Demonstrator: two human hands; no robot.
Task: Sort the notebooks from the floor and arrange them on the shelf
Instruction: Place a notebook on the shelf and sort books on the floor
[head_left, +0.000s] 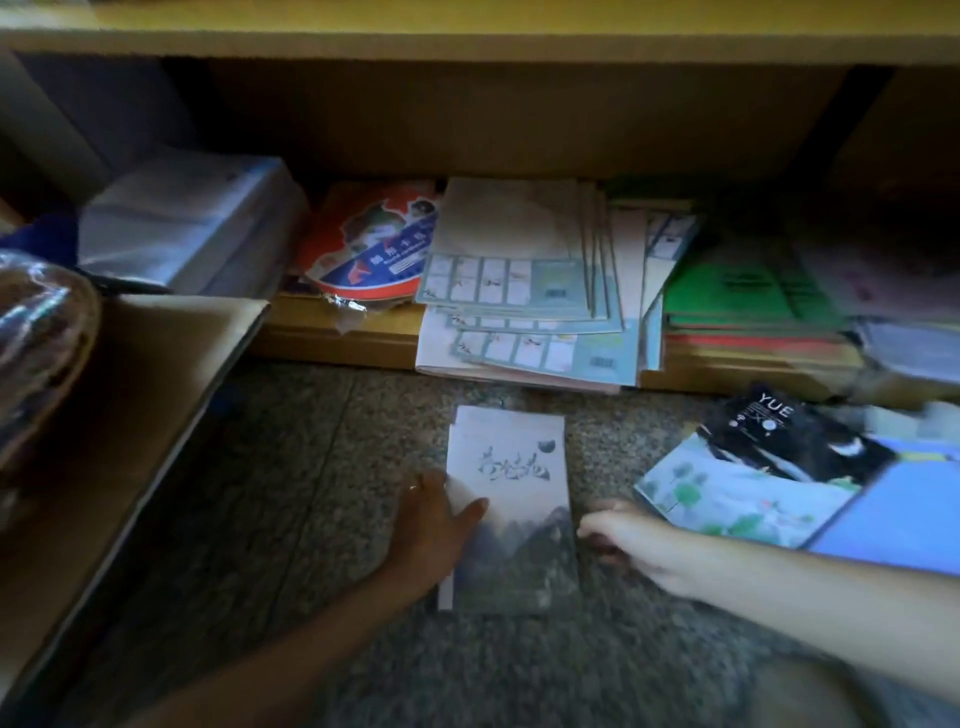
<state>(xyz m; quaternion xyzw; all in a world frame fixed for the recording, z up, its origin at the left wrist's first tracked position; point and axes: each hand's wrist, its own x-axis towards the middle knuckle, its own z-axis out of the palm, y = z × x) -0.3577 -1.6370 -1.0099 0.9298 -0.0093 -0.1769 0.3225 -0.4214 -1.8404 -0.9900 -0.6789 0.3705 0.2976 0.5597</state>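
Note:
A small stack of notebooks with a misty mountain cover (511, 499) lies on the speckled floor in front of the low wooden shelf (332, 343). My left hand (434, 530) grips its left edge, thumb lying on the cover. My right hand (623, 535) sits at its right edge with fingers curled against it. More notebooks lie on the floor at the right: a black one marked YUE (795, 441), a lotus-print one (727, 493) and a blue one (893, 514). On the shelf, pale notebooks (524, 291) are fanned in a loose pile.
A red and blue fan-shaped card (369, 249) and a plastic-wrapped packet (192, 228) lie on the shelf at the left, and green and red books (748, 306) are stacked at the right. A brown cardboard box (130, 415) stands at the left with crinkled plastic (36, 332) over it.

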